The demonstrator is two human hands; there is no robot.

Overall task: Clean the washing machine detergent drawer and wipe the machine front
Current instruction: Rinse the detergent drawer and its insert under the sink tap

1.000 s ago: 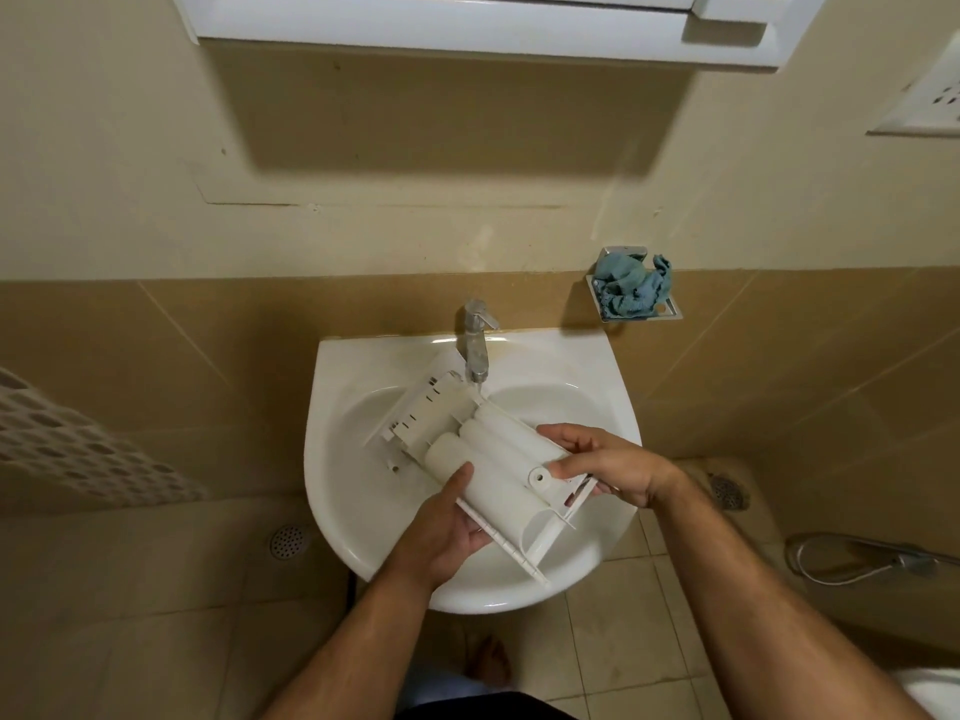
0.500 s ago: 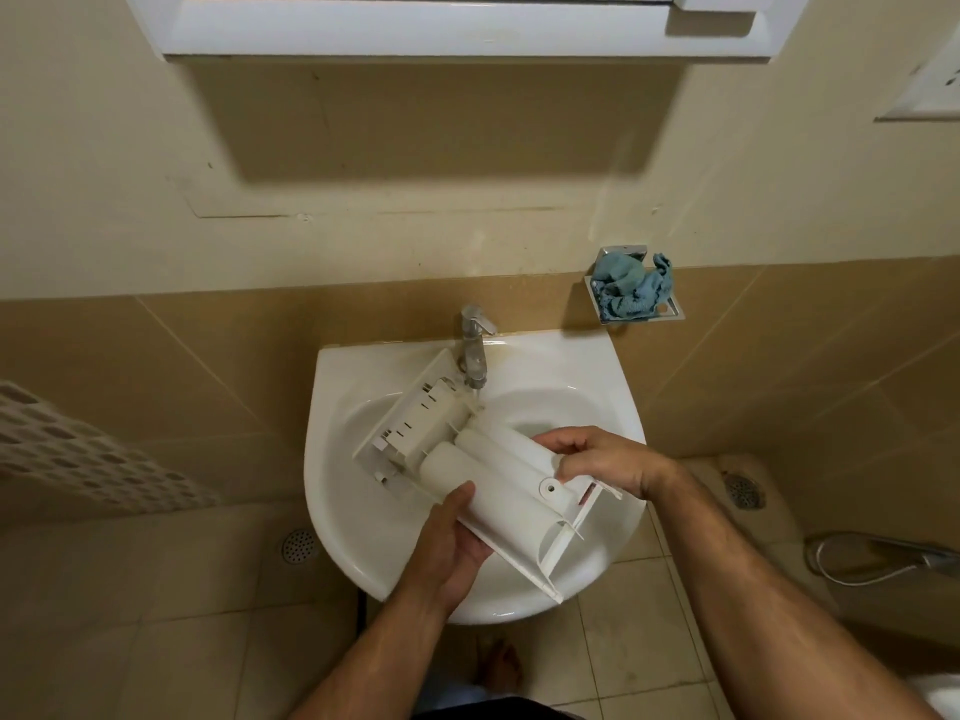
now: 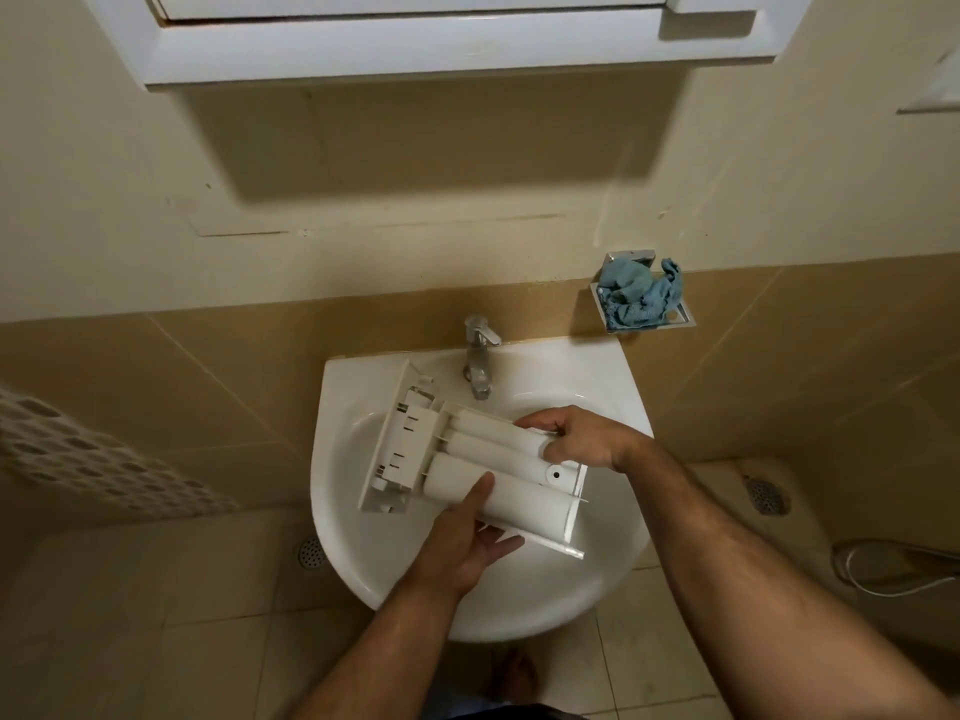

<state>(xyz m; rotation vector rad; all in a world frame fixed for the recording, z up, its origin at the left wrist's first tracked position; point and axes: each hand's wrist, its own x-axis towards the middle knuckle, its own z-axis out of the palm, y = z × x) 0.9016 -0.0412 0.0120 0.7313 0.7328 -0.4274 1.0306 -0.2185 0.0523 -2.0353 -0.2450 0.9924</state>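
Observation:
The white plastic detergent drawer (image 3: pixel 498 475) is held upside down over the white sink (image 3: pixel 597 579), its front panel pointing left and its rounded compartment undersides facing up. My left hand (image 3: pixel 467 543) grips its near long edge, thumb lying on top and fingers underneath. My right hand (image 3: pixel 576 439) grips the far right end, fingers curled over the back edge. A crumpled blue cloth (image 3: pixel 636 293) sits in a metal wall dish to the right of the tap.
A chrome tap (image 3: pixel 480 358) stands at the back of the sink, just behind the drawer; no water shows. A white cabinet (image 3: pixel 415 39) hangs overhead. A perforated white basket (image 3: pixel 78 459) is at the left, a hose (image 3: pixel 883 569) at the right on the tiled floor.
The drawer has turned anticlockwise from a diagonal to nearly level and shifted left in the basin, away from the tap. Both hands kept their grip. The camera has tilted.

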